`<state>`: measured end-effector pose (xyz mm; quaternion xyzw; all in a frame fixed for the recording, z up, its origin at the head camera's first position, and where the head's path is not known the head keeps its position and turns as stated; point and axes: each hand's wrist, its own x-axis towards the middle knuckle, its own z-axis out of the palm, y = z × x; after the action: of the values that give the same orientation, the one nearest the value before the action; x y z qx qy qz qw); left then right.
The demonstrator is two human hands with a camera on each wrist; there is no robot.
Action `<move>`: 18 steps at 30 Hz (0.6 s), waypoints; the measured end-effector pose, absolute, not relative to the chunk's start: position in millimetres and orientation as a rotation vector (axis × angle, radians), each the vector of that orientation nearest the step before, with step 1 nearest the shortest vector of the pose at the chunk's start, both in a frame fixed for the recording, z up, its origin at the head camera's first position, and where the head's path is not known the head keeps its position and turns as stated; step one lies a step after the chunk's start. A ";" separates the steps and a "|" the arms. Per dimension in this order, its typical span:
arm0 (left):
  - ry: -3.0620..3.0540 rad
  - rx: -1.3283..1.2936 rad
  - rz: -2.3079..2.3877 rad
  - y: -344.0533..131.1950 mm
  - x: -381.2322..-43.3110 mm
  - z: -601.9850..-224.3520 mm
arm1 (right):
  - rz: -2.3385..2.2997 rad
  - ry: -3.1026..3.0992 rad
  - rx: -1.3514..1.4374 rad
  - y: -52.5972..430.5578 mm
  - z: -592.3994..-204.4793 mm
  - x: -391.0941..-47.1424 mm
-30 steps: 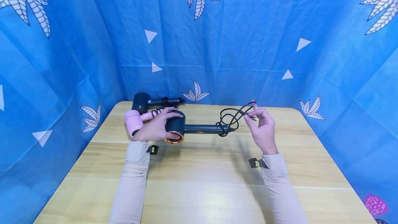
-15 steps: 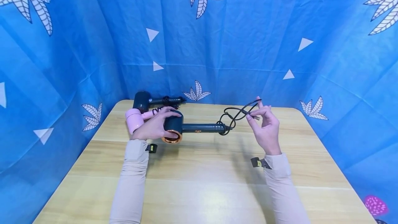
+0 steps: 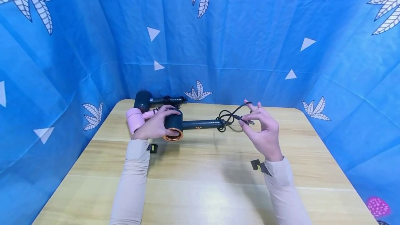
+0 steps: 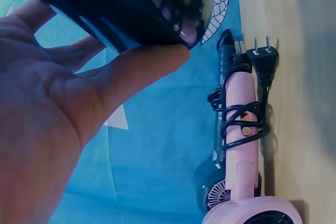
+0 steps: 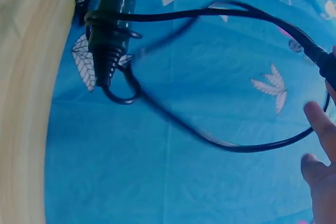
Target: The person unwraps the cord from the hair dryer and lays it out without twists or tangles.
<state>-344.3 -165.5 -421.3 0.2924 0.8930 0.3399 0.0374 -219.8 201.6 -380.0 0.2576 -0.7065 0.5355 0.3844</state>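
In the head view my left hand (image 3: 153, 126) grips the barrel of a dark green hair dryer (image 3: 201, 124) with a copper-coloured rim. Its handle points right, and a shadow lies below it on the table. The left wrist view shows my thumb pressed along the underside of the glossy barrel (image 4: 131, 14). Thumb and forefinger of my right hand (image 3: 264, 133) pinch the black power cord (image 3: 229, 114) close to its plug (image 3: 250, 122). Between that hand and the handle's end the cord makes a loose loop (image 5: 236, 149), with some turns round the handle.
A pink hair dryer (image 3: 135, 120), its cord wound on the handle, lies left of my left hand. Behind it rests another dark hair dryer (image 3: 143, 100). Blue patterned cloth (image 3: 250, 44) surrounds the wooden table (image 3: 200, 190) at the back and sides.
My right hand first went slightly right, then came left toward the handle with the cord end, bunching the loop closer. The held hair dryer shifted slightly left and up in the head view.
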 end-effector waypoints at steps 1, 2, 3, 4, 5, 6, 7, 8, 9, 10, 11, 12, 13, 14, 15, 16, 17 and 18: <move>2.747 0.897 1.047 -165.6 -344.7 -421.4 | 1.342 -1.804 0.666 200.1 -378.7 -218.1; 2.752 0.903 1.055 -166.1 -345.3 -421.6 | 1.322 -1.808 0.678 198.5 -377.3 -216.6; 2.756 0.909 1.064 -166.2 -345.6 -421.7 | 1.303 -1.811 0.688 196.8 -376.0 -215.0; 2.759 0.909 1.074 -166.3 -346.0 -421.5 | 1.288 -1.814 0.696 195.1 -374.6 -213.2; 2.758 0.914 1.085 -166.5 -346.2 -421.4 | 1.277 -1.818 0.710 193.5 -373.3 -211.4; 2.757 0.918 1.095 -166.5 -346.5 -421.4 | 1.271 -1.820 0.723 191.7 -372.1 -209.7; 2.752 0.919 1.111 -166.6 -346.7 -421.3 | 1.271 -1.821 0.736 190.0 -371.1 -208.0; 2.748 0.919 1.121 -166.7 -346.9 -421.4 | 1.281 -1.821 0.752 188.1 -370.0 -206.6; 2.747 0.909 1.127 -166.8 -347.0 -421.8 | 1.296 -1.821 0.768 186.4 -369.1 -205.2; 2.748 0.900 1.133 -166.9 -347.2 -422.0 | 1.311 -1.824 0.783 184.9 -368.5 -204.1; 2.751 0.894 1.139 -167.1 -347.2 -422.1 | 1.324 -1.825 0.793 183.7 -368.2 -203.4; 2.755 0.886 1.144 -167.5 -347.3 -422.3 | 1.339 -1.827 0.799 182.8 -368.2 -202.7; 2.759 0.882 1.148 -167.9 -347.5 -422.5 | 1.352 -1.833 0.799 182.2 -368.5 -202.1; 2.767 0.876 1.147 -168.2 -347.4 -422.7 | 1.364 -1.840 0.799 182.0 -369.1 -201.8; 2.776 0.869 1.149 -168.5 -347.4 -422.7 | 1.376 -1.851 0.795 182.2 -369.9 -201.5; 2.782 0.865 1.152 -168.9 -347.4 -422.6 | 1.388 -1.862 0.791 182.6 -370.9 -201.5; 2.788 0.861 1.154 -169.2 -347.3 -422.5 | 1.399 -1.876 0.786 183.1 -371.5 -201.3; 2.793 0.857 1.154 -169.5 -347.4 -422.5 | 1.410 -1.892 0.783 183.9 -372.2 -201.2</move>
<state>-347.4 -169.5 -422.5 0.2727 0.8892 0.3674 0.0000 -201.2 183.9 -372.2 0.2983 -0.7204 0.5370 0.3219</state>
